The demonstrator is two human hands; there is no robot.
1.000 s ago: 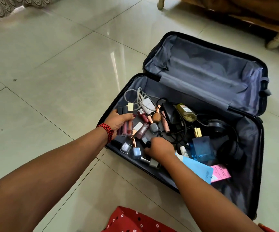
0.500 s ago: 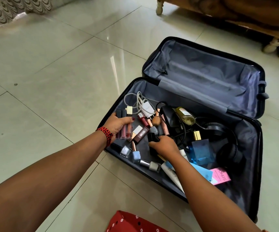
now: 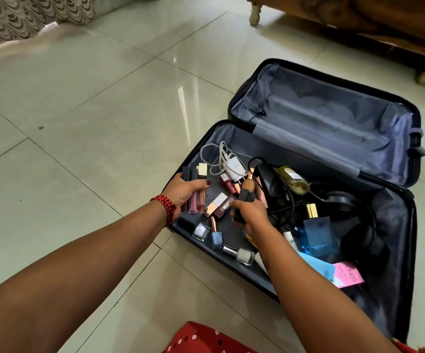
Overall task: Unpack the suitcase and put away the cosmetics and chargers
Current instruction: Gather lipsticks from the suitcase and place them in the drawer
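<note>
A: What do the hands hold?
B: The left hand grips several lip glosses; the right hand grips a small dark thing.
A: And the charger?
B: At eleven o'clock from the right hand, inside the open suitcase on the floor.

**Surroundings only**

I see a glossy pale tile floor with thin dark grout lines. Wooden furniture stands at far right on a cream leg. Scallop-patterned cloth hangs far left. Red cloth lies nearest me.
</note>
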